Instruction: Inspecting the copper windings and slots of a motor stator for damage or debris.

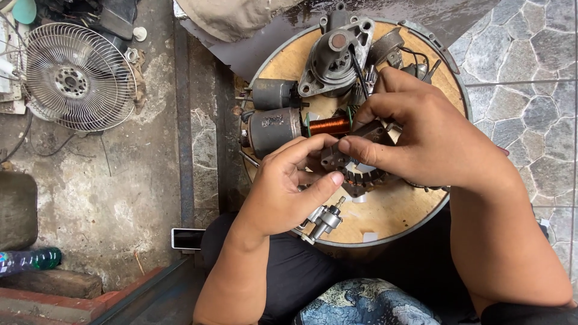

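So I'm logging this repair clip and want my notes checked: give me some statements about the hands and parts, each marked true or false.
1. Both hands, left hand and right hand, meet over a dark metal part. True.
2. The round wooden board carries the motor parts. True.
3. The copper winding lies on the stone floor. False: it sits on the board beside a grey cylinder.
4. The fan guard lies right of the board. False: it lies to the left.
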